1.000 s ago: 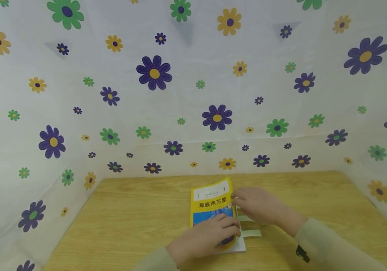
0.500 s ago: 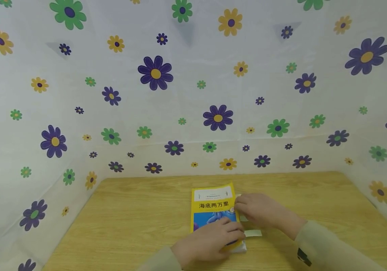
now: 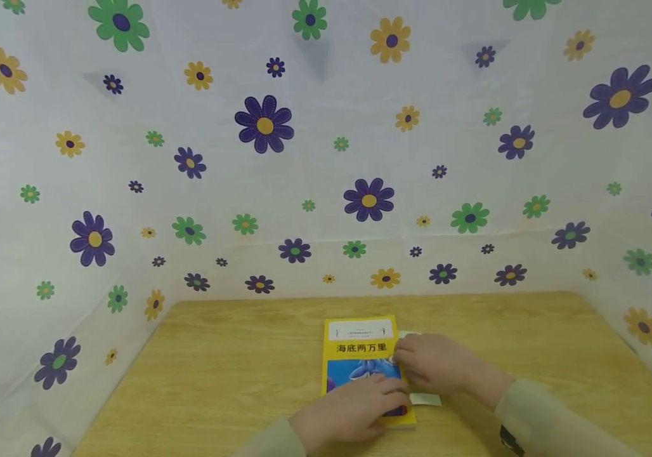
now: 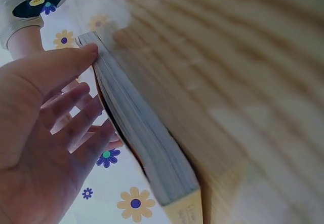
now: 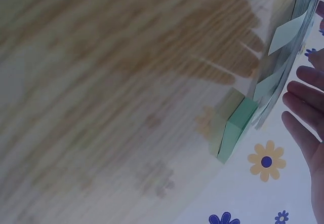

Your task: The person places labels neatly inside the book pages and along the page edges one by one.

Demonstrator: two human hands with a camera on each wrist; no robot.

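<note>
A yellow paperback book [image 3: 361,348] with a blue picture and a Chinese title lies closed on the wooden table. My left hand [image 3: 354,409] rests across the lower part of its cover; in the left wrist view its thumb is at the page edge [image 4: 136,117] and the fingers extend over the cover. At the book's right edge, my right hand [image 3: 434,365] touches the cover with its fingertips. Pale green paper tabs [image 3: 425,399] stick out from that side, partly under the right hand. The right wrist view shows a folded green tab [image 5: 237,125] beside fairly straight fingers [image 5: 304,95].
Wood-grain table surface [image 3: 234,368] extends around the book on both sides. A white sheet with printed flowers [image 3: 314,165] encloses the table at the back, left and right. A dark band [image 3: 511,440] sits on the right sleeve.
The book's cover, bent and raised at its right side before, now lies flat over the pages. Both hands have moved only slightly, the right one a little toward me.
</note>
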